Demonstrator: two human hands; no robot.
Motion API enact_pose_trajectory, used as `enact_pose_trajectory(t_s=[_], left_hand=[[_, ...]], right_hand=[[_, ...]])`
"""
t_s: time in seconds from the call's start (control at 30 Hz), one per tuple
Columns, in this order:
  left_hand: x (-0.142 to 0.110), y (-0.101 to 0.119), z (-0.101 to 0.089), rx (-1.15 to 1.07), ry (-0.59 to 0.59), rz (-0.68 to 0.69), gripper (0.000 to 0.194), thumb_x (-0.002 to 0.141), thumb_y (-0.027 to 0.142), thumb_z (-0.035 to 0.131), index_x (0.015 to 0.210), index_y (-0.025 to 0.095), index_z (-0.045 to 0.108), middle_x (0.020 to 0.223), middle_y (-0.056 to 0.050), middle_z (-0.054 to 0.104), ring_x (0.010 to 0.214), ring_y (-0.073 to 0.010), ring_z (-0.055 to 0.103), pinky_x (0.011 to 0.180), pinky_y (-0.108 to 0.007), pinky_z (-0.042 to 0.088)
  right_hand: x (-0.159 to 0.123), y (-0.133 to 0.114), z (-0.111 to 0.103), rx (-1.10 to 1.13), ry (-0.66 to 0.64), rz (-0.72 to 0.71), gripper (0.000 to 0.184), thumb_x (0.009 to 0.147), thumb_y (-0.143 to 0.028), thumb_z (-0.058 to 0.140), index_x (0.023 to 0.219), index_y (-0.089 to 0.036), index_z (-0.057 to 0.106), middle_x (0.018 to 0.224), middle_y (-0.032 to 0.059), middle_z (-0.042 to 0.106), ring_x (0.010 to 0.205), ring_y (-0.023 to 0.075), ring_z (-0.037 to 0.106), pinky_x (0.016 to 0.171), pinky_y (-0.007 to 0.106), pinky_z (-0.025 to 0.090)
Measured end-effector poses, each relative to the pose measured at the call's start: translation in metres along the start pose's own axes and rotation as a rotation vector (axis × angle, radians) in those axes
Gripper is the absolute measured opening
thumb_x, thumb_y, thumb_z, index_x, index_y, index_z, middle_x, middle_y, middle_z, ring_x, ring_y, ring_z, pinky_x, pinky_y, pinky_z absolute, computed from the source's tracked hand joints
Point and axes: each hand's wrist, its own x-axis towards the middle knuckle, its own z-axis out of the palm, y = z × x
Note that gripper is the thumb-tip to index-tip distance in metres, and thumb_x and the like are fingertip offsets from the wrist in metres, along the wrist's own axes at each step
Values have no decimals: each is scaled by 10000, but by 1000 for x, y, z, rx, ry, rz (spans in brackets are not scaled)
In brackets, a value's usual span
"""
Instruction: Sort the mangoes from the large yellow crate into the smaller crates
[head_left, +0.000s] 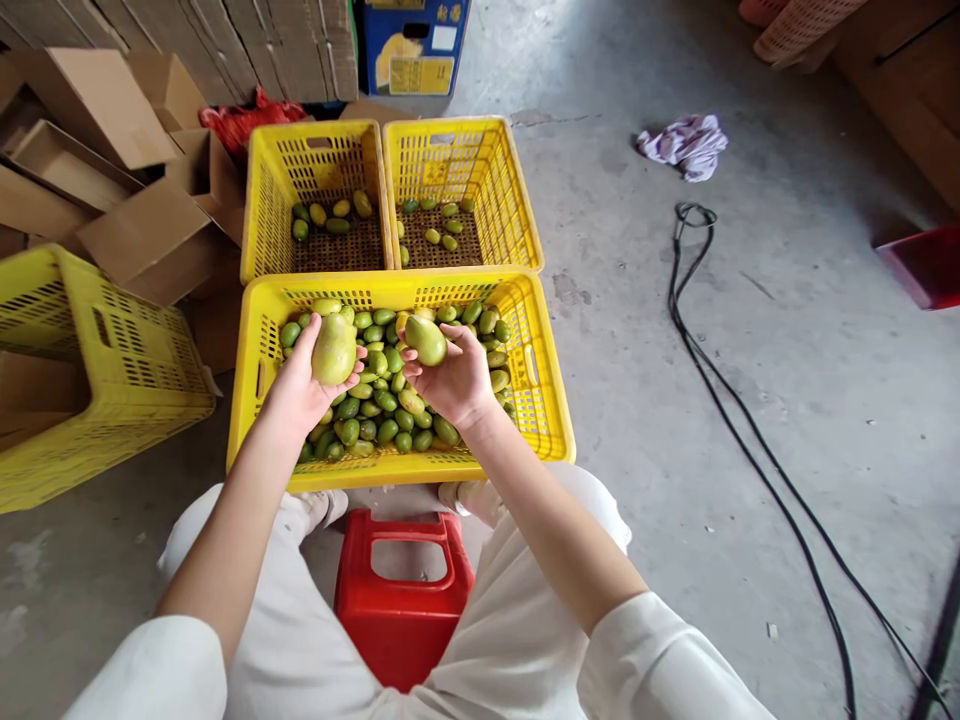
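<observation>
Gray floor (615, 350) is all around, and brown boxes (157, 240) lie in a pile at the left. Left hand (301, 382) is curled round the left fruit (334, 352), whose long side points ahead. Right hand (461, 385) is curled round the right fruit (426, 341), which leans up to the left. The hands are apart, over a heap of small fruit (386, 400) in the front crate (540, 420). Just past it are the left back crate (262, 210), nearer the left hand, and the right back crate (517, 200), nearer the right. Behind them, a blue box (412, 45) has a white label (444, 37) and writing too small to read.
</observation>
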Motion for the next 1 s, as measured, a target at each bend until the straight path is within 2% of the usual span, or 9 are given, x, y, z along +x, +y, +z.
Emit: enact_pose_trajectory(t_s=[0.1,0.17,0.23,0.3,0.43,0.6,0.7,0.83,1.0], left_hand=[[0,2,1,-13,7,-12,400,1122,546,658,999,190,789,898,-92,800,637,-161,697,484,-212,484],[0,3,2,-28,12,-10,385,1102,550,681,991,197,788,900,-75,793,626,-157,691,438,-202,432],[-1,5,2,-38,11,-4,406,1056,605,747,966,211,777,880,-55,777,605,-146,670,429,-198,435],[-3,5,2,-41,10,19,419,998,637,827,947,226,763,846,-31,755,597,-133,658,488,-199,522],[-7,5,1,-20,24,92,384,896,546,956,919,243,723,769,20,706,605,-123,668,743,-275,702],[-8,6,2,71,1,94,444,886,633,893,885,229,709,763,-8,724,728,-195,764,867,-369,724],[-8,4,4,69,11,104,458,879,661,854,869,224,716,786,-19,727,747,-192,747,800,-323,687],[-6,1,1,64,5,101,434,858,628,874,862,215,739,858,-28,740,695,-153,658,632,-257,578],[0,3,-4,54,11,82,406,933,609,824,953,205,795,847,-67,743,763,-225,722,650,-330,618]], right_hand=[[0,0,0,-9,6,-8,159,988,-294,617,1092,-217,709,906,68,788,689,179,617,526,239,500],[0,1,0,-21,4,-24,140,1003,-314,638,1087,-226,708,912,60,791,695,177,622,533,241,505],[0,1,0,-29,6,-46,109,1019,-314,658,1077,-236,706,915,46,793,696,169,628,540,234,509],[0,2,2,-35,12,-68,61,1029,-285,676,1069,-248,703,914,24,791,694,155,639,549,219,512],[-1,1,3,-48,2,-78,17,1052,-260,684,1064,-255,695,920,8,800,683,133,665,547,194,512],[-1,-2,4,-8,34,33,297,1156,-468,544,1030,-234,675,782,29,742,577,142,573,461,201,455],[-1,-2,3,-8,65,28,404,1182,-539,448,995,-239,644,695,12,668,548,147,504,435,200,405],[1,-2,0,-26,49,-6,358,1148,-567,546,1013,-250,639,726,0,630,566,150,461,432,208,368],[1,-2,2,-42,75,-7,259,1153,-427,544,1105,-227,701,758,5,610,580,156,453,437,214,366]])
